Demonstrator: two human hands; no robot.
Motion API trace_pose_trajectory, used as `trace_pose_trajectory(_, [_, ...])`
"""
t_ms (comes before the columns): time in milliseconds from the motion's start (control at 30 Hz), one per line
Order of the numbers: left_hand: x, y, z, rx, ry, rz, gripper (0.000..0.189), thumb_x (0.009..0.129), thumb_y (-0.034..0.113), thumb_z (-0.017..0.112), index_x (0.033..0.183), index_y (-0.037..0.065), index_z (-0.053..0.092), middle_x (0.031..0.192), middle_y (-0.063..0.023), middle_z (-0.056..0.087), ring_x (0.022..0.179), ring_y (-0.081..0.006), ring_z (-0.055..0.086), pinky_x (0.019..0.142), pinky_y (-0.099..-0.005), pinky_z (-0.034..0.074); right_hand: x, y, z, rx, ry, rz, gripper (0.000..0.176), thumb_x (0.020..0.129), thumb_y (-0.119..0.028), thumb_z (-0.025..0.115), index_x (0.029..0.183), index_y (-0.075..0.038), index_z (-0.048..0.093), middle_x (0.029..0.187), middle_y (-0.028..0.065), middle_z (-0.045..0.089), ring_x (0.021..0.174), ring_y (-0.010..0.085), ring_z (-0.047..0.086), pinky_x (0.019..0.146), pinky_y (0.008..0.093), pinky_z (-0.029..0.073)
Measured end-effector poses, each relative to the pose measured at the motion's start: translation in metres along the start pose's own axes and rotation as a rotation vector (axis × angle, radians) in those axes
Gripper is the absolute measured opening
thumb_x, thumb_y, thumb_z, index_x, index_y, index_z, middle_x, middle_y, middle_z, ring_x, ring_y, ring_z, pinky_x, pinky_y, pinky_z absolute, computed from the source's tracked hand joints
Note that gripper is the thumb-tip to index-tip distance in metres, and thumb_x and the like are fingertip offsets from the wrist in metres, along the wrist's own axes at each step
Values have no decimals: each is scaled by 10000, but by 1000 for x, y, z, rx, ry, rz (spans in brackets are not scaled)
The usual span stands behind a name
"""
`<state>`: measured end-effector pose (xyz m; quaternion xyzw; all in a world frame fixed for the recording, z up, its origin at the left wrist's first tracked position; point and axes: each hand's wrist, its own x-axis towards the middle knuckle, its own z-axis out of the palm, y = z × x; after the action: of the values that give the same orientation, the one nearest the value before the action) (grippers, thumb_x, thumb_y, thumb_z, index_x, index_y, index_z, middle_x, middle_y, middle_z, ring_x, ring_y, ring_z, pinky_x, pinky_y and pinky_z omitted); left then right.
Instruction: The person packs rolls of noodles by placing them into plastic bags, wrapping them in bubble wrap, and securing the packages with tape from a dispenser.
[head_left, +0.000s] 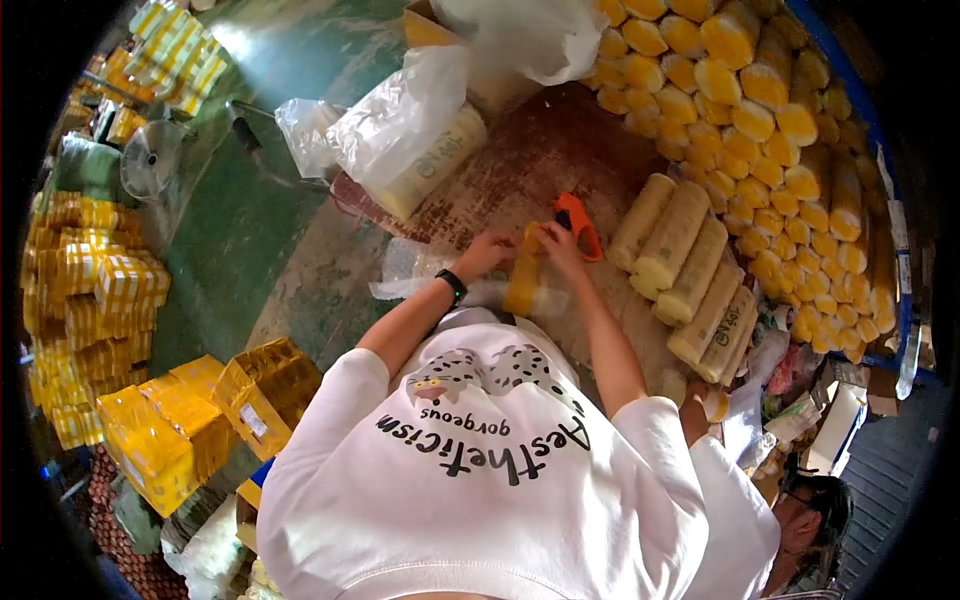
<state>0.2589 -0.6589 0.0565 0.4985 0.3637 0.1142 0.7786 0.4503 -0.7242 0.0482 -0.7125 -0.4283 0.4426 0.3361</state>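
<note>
A strip of yellow tape (524,275) hangs down in front of my shirt, its top edge between my two hands. My left hand (488,254), with a dark band on the wrist, pinches the strip's left side. On the right side, the fingers of my right hand (562,246) are closed on it too. An orange tape dispenser (583,232) lies on the table just beyond my right hand. Under and beside my hands is clear plastic wrap (412,270); what it covers is partly hidden by my arms and the tape.
Several cream-coloured printed rolls (680,255) lie at the right of the worn red table (560,140). A large roll in a clear bag (420,160) rests at its far left. Yellow-ended packs (750,120) are stacked behind. Taped boxes (165,425) stand left; another person (735,500) is close at right.
</note>
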Motion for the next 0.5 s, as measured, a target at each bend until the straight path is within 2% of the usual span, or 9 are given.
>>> trace_pose_trajectory(100, [-5,2,1,-13,23,-42,65,857,106,600,871,44,611,747,-11,591,658,-105,536,603,-262,435,6,6,1,4,34,24,344,912,-333,570,988,1,601,858,72,626,782,185,590,707,324,448])
trace_pose_trajectory(200, [-2,2,0,-60,25,-12,53,866,88,579,870,44,607,740,-14,588,643,-104,528,589,-256,432,8,-7,-4,-13,-10,93,227,933,-276,552,887,-54,563,812,-11,543,754,92,514,672,252,421])
trace_pose_trajectory(300, [4,-7,-2,-198,14,-3,44,864,83,583,856,44,601,740,-18,588,653,-109,537,594,-260,443,14,-1,-6,-58,14,48,343,914,-340,564,957,-1,599,820,91,622,758,187,587,682,345,447])
trace_pose_trajectory(333, [5,-9,-3,-252,9,-9,45,864,86,587,851,44,599,739,-20,587,656,-111,541,596,-262,446,16,1,-5,-107,18,31,345,917,-341,558,980,-4,594,826,94,623,760,197,588,685,352,448])
trace_pose_trajectory(400, [4,-14,-3,-133,56,52,69,867,100,595,863,33,606,749,-26,599,664,-119,557,601,-271,456,18,0,-1,-198,24,3,351,924,-343,545,1025,-10,584,838,99,625,764,217,592,692,366,450])
trace_pose_trajectory(500, [-3,-13,3,115,187,65,123,870,133,607,900,14,618,769,-49,629,672,-135,581,613,-288,472,16,-7,3,-152,-84,151,463,939,-375,504,1254,-35,491,1119,157,604,997,280,587,834,387,448])
